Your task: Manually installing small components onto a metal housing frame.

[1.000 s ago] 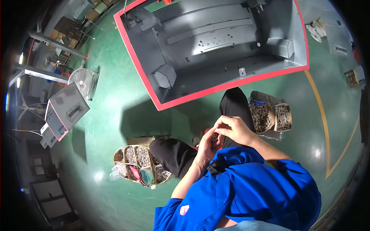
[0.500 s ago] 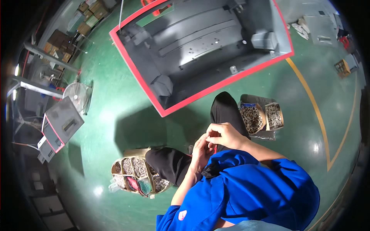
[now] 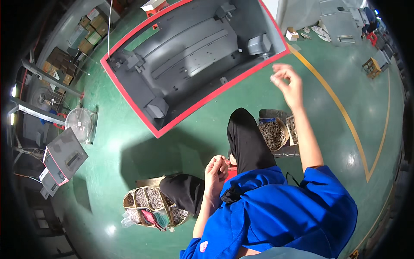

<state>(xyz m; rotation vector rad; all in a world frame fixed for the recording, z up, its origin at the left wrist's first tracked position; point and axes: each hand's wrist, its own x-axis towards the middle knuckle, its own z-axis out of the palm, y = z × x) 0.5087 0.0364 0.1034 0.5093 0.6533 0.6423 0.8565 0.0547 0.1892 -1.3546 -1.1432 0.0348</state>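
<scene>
near the casing (image 3: 185,60), the right hand (image 3: 293,86) has parted from left hand (image 3: 214,173), fingers (image 3: 283,67) curled, grip unclear.

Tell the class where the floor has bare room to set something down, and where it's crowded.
Bare green floor shows between the fan and the red-edged housing, and between the right hand and the yellow line. Crowded: beside the knees, divided bin left, parts containers right.

Big grey case (image 3: 194,64), hollow, red rim (image 3: 224,91), open side facing the viewer, bottom edge slanting up to the right, boxy brackets (image 3: 258,44) at inner corners, inner wall slotted, top partly out of view
</scene>
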